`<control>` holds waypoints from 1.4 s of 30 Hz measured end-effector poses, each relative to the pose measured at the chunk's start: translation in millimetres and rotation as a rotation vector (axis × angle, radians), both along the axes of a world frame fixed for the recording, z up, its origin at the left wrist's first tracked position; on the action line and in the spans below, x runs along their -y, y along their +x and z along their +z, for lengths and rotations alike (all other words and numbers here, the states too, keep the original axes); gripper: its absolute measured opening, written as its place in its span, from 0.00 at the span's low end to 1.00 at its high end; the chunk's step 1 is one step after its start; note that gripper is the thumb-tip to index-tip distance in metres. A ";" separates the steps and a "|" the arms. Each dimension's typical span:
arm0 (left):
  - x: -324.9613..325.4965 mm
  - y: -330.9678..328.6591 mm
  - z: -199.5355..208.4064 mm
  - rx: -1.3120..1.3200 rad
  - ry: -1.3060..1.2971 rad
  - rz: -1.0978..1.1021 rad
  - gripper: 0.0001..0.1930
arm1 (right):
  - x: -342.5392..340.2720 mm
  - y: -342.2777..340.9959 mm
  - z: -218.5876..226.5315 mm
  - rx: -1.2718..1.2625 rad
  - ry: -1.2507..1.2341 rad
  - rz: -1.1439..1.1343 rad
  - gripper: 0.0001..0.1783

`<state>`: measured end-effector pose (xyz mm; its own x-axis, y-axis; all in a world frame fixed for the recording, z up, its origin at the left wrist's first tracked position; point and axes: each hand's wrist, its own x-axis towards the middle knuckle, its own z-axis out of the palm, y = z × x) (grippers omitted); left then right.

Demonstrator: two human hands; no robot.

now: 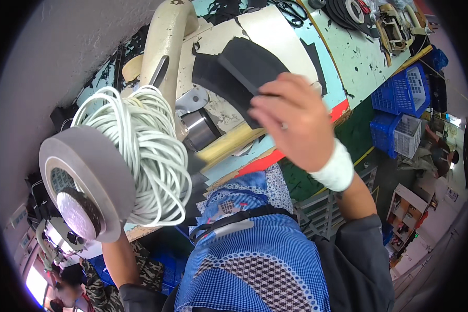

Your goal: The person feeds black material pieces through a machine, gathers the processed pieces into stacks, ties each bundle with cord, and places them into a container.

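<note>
Your right hand is blurred, fingers bent at the near edge of a dark black, flat fabric piece; whether they pinch it or only touch it cannot be told. Your left hand is hidden behind a wide grey tape roll, with only your bare left forearm showing below, so its grip cannot be told either. The fabric piece lies on the workbench, overlapping a second black strip, both on a pale, scuffed panel.

At right, blue plastic baskets stand beyond the bench near a pale grey latticed basket; their contents cannot be made out. Farther down, an open white shelf unit holds small, indistinct items.

Printing lines the tape roll's inner core, partly covered and too small to read.

A thick coil of white cord and the tape roll block your view at left, in front of a cream-painted machine arm and a shiny metal cylinder. A yellowish bar runs along the near side. Black-handled scissors lie at the top, and black scraps dot the mint-green tabletop.
</note>
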<state>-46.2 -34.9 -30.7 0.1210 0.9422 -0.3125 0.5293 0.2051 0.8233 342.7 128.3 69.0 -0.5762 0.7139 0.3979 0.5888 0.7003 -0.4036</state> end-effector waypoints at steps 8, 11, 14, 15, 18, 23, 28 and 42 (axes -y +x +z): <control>-7.7 2.4 -2.6 0.007 0.014 -0.015 0.15 | 21.5 -37.4 -16.4 -0.074 -0.386 0.127 0.10; 7.2 -3.3 6.1 -0.029 -0.008 0.020 0.15 | 9.5 -9.2 12.8 -0.142 -0.213 0.045 0.07; -7.2 -7.8 6.4 -0.032 0.012 0.005 0.16 | 8.6 -12.0 -0.1 0.044 -0.003 0.032 0.06; -11.1 -8.2 3.8 -0.033 0.017 -0.001 0.16 | 18.4 -23.2 -14.8 0.009 -0.136 0.036 0.08; -14.4 0.4 -1.0 -0.016 0.023 -0.024 0.16 | 27.3 -53.3 -26.0 -0.044 -0.306 0.029 0.09; 4.4 6.0 0.2 -0.016 0.004 -0.005 0.16 | 16.4 -14.4 2.5 -0.101 -0.413 0.089 0.07; 11.2 -2.2 7.0 -0.032 -0.005 0.026 0.16 | 8.9 -7.1 11.2 0.001 0.049 0.027 0.10; 2.4 -1.1 2.4 -0.032 0.004 -0.005 0.17 | 16.2 -15.5 -5.7 0.072 0.010 0.007 0.10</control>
